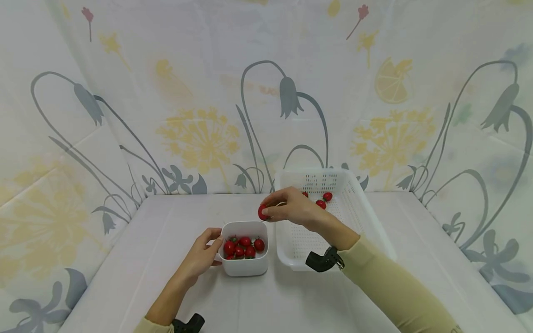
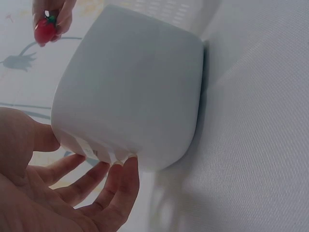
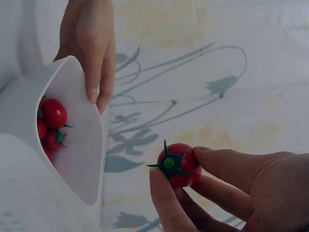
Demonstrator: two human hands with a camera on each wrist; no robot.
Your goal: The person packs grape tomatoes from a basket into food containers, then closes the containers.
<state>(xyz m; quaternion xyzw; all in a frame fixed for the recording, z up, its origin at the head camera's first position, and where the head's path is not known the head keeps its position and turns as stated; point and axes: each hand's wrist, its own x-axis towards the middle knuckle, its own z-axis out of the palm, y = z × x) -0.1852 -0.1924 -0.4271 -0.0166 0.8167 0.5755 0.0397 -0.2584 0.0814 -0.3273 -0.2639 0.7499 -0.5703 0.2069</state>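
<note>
My right hand (image 1: 291,206) pinches a red cherry tomato (image 3: 177,165) by thumb and fingertips, its green calyx showing. It hovers up and to the right of a small white container (image 1: 245,267), between that and the white basket (image 1: 376,226). Several cherry tomatoes (image 1: 244,241) lie inside the container. At the container's left side, my left hand (image 1: 204,254) grips the wall, thumb at the rim and fingertips (image 2: 126,162) against the outside. A few more cherry tomatoes (image 1: 327,196) sit toward the back of the basket, partly behind my right hand.
The basket has perforated walls and floor and stands right of the container. Both rest on a white-covered table (image 1: 166,231). A flower-printed sheet (image 1: 200,92) hangs behind the table. Black wrist cameras (image 1: 324,260) are strapped to both arms.
</note>
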